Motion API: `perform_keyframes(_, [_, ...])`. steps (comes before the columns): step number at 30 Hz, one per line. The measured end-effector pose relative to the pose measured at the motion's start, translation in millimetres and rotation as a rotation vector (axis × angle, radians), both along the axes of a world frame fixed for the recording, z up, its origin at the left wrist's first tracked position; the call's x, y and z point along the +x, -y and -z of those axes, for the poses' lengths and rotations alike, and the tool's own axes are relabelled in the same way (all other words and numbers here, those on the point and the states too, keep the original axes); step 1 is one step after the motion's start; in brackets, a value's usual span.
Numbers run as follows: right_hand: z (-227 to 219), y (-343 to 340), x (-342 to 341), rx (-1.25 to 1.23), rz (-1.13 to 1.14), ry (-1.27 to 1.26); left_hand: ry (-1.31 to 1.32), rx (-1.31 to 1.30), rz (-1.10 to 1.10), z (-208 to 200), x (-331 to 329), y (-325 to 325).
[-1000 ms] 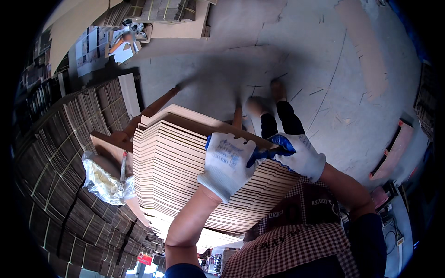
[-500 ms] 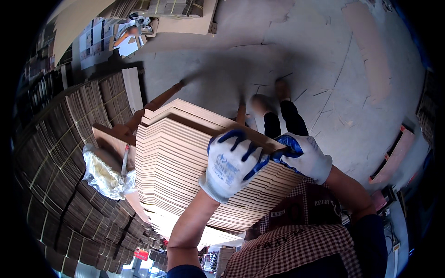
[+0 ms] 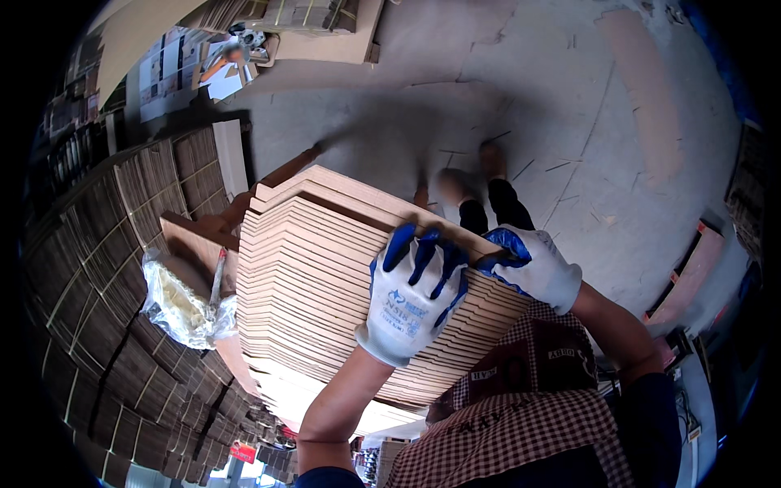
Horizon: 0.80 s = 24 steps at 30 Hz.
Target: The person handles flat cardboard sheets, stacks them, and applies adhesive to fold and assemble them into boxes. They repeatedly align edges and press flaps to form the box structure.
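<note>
A tall stack of folded brown cardboard pieces (image 3: 313, 281) stands in front of me, its layered edges turned my way. The top cardboard piece (image 3: 342, 193) sits slightly apart from the layers below. My left hand (image 3: 415, 297), in a white glove with blue-coated fingers, has its fingers bent over the near edge of that piece; the fingertips are partly hidden. At the right end, my gloved right hand (image 3: 533, 264) grips the corner of the same piece between thumb and fingers.
Left of the stack, a clear plastic bag with pale contents (image 3: 183, 305) and a red-tipped brush-like tool (image 3: 218, 276) lie by a wooden board (image 3: 195, 232). Strapped cardboard bundles (image 3: 130, 317) line the left side. A wooden leg (image 3: 285, 171) reaches down to the floor.
My left hand has shifted slightly down and right, its fingers now pointing more straight away from me. My right hand keeps its grip on the corner, and the top piece has shifted slightly.
</note>
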State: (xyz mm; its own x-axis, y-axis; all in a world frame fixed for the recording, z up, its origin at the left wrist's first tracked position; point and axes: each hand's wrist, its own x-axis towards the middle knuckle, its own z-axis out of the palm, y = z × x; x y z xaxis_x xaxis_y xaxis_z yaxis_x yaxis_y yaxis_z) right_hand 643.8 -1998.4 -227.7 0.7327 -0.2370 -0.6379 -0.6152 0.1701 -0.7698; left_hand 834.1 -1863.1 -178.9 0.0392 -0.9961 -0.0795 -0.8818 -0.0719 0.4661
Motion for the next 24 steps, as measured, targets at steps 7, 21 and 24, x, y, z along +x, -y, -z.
perform_keyframes(7, [-3.3, -4.1, 1.6, -0.059, 0.048, -0.033, -0.036, 0.023, -0.018, 6.9, -0.9, -0.9])
perform_keyframes(21, [-9.7, 3.8, 8.3, -0.003, -0.064, -0.048, -0.534, -0.089, -0.367, 1.7, 20.9, -33.3])
perform_keyframes(24, [6.1, 3.2, 7.0, 0.074, -0.063, -0.075, -0.551, -0.052, -0.388, -5.6, 20.7, -29.1])
